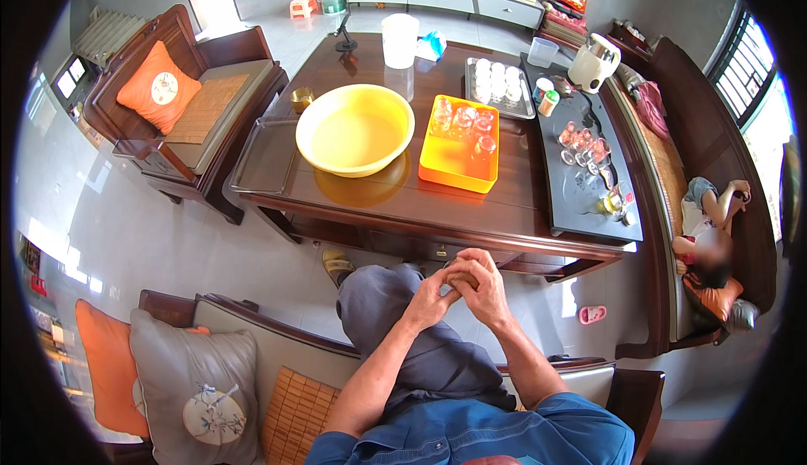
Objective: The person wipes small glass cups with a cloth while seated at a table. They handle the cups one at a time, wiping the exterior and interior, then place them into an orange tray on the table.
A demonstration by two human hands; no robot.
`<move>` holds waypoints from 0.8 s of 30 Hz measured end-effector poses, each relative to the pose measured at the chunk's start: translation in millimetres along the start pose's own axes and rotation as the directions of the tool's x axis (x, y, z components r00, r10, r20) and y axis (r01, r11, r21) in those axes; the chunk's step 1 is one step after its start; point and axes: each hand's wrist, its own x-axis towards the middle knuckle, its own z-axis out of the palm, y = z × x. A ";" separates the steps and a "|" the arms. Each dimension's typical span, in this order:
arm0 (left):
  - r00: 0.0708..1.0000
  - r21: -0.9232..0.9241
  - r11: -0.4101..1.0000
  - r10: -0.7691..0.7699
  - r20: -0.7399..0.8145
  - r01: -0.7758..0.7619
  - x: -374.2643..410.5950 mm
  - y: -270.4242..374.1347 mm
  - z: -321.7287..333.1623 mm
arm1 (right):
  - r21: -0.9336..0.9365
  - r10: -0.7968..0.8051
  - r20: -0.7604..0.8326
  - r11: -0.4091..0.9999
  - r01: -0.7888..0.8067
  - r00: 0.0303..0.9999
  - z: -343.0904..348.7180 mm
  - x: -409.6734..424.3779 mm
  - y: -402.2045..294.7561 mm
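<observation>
My left hand (431, 301) and my right hand (484, 287) meet above my crossed legs, just short of the table's front edge. Their fingers curl in against each other. A small brownish patch shows between them, but I cannot tell whether it is a held thing or part of a finger. On the dark wooden table (328, 195) before me stands a large yellow plastic basin (355, 131). To its right is an orange-yellow tray (459, 175), with several clear glass cups (464, 118) at its far end.
A black tea tray (583, 213) with small cups (585, 143) and an electric kettle (594, 62) lies right. Behind are a metal tray (500, 105) of white cups and a white container (400, 41). A person (706, 231) lies on the right-hand bench. A pink slipper (592, 315) is on the floor.
</observation>
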 end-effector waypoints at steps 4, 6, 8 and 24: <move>0.994 0.017 0.999 0.045 0.100 -0.047 -3.0 7.1 -0.8 | -0.025 0.185 0.106 0.983 -0.183 0.977 -13.0 3.2 1.2; 0.988 -0.019 0.998 0.070 0.138 -0.068 -3.2 2.1 2.0 | -0.072 0.270 0.233 0.963 -0.261 0.934 -18.4 1.8 -3.1; 0.996 0.058 0.998 0.000 0.092 -0.006 -4.8 0.4 1.5 | -0.323 -0.006 0.230 0.943 0.082 0.973 -18.4 -2.4 -12.5; 0.948 0.190 0.938 0.257 0.186 -0.291 -3.2 14.6 4.0 | 0.150 0.549 0.398 0.751 -0.643 0.735 -23.4 6.6 17.7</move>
